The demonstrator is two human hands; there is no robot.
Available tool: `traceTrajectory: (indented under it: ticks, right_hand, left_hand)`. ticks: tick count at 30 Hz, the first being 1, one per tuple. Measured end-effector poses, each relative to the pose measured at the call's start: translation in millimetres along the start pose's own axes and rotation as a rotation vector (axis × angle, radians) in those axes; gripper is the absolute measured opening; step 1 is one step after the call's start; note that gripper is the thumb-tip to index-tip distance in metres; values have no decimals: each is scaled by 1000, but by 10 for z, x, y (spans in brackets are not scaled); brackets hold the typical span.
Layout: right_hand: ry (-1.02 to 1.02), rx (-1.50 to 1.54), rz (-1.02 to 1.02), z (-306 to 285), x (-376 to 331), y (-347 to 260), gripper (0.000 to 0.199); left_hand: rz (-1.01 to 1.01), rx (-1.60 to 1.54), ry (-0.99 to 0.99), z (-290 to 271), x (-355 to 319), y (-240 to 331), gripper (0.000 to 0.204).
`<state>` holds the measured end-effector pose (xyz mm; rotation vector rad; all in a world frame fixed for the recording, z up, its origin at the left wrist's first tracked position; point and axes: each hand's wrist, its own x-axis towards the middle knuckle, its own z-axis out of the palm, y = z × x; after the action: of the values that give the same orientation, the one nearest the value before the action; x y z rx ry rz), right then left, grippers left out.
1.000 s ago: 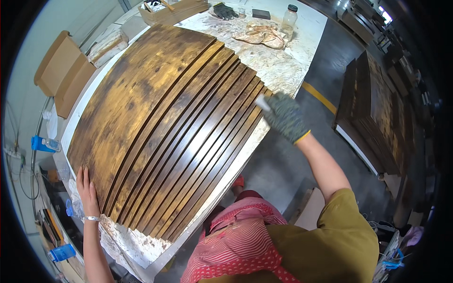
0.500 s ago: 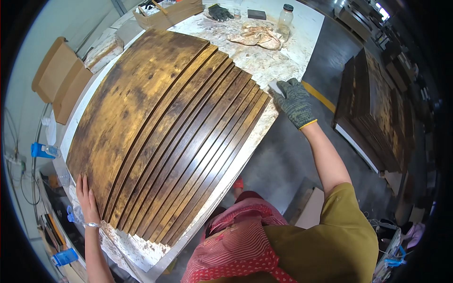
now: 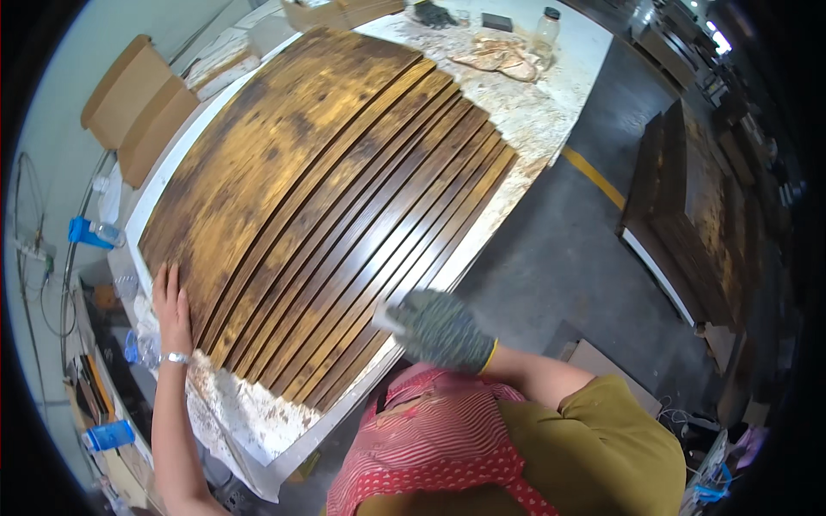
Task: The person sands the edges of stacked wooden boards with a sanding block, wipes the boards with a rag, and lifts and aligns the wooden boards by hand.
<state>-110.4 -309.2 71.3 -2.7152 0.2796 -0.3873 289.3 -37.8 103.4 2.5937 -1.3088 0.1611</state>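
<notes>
A fanned stack of brown wood-grain boards (image 3: pixel 284 146) lies overlapped across the worktable (image 3: pixel 292 427), the widest face on the far left. My bare left hand (image 3: pixel 173 314), a silvery band at its wrist, rests at the stack's near left edge with fingers stretched out. On my right hand (image 3: pixel 443 331) is a grey-green knit glove. It is closed on a small white pad (image 3: pixel 386 318), slightly blurred, at the near right edges of the boards. Whether the pad touches the wood is hard to make out.
Farther along the table lie a stained cloth (image 3: pixel 499 60), a glass jar (image 3: pixel 546 27), a dark block (image 3: pixel 496 21) and a dark glove (image 3: pixel 433 13). An open cardboard box (image 3: pixel 142 107) stands at left. More stacked boards (image 3: pixel 688 215) stand on the right.
My right hand has swept from the stack's far right corner back toward me along the board edges, still holding the white pad. The whole view has shifted slightly; my left hand stays on the stack.
</notes>
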Motion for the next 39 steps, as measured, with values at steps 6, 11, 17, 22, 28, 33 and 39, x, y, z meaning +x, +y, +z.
traceTrajectory:
  ticks: [6,11,17,22,28,33,39]
  right_hand:
    - [340,-104,93,28,-1,81,31]
    - [434,-36,408,73,-13,635,33]
    - [287,-270,91,335,-49,-352,27]
    - [201,55,-105,333,-17,-878,34]
    - [199,-79,-107,515,144,-1112,37]
    - [-252,257,-408,890,187,-1913,45]
    - [111,131,-396,490,785,-1860,33]
  left_hand:
    - [10,-12,62,37,-29,-36,47]
    - [-6,-21,101,99,-3,-15,46]
    - [64,-51,144,148,30,-43,46]
    - [63,-84,184,182,27,-50,44]
    - [62,-111,220,199,36,5,45]
    - [23,-130,205,204,31,45,47]
    - [39,-90,149,156,35,34,46]
